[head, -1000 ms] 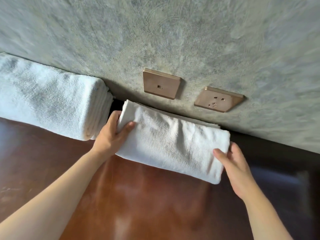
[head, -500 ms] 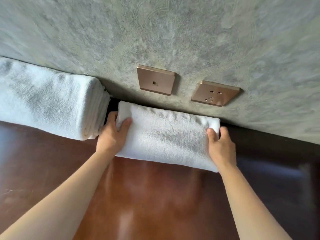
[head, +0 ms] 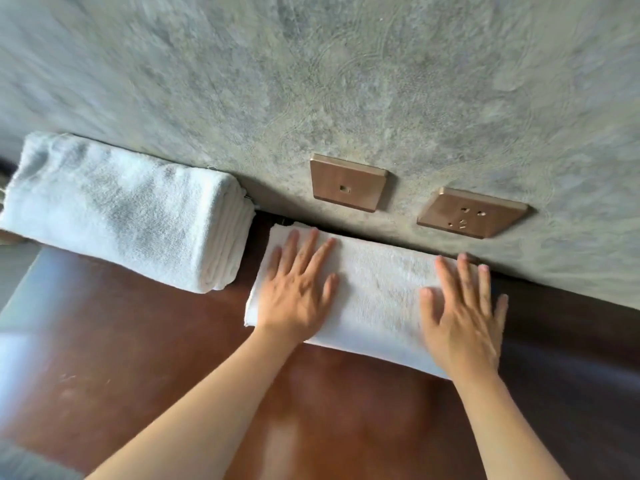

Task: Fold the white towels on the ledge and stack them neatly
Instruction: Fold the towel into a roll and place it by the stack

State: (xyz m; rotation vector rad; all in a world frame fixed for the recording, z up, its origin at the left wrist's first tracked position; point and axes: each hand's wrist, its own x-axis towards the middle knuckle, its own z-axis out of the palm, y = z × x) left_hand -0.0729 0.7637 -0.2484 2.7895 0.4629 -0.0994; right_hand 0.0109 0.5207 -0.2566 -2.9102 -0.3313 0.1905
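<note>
both palms flat: left hand (head: 298, 295) and right hand (head: 464, 318) press the folded towel (head: 377, 292), fingers straight, on the ledge (head: 166, 358).

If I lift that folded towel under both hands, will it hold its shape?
Probably not: the folded towel is soft terry and would likely sag between the left hand and right hand. Its loose layers may slip open. It looks light.
</note>
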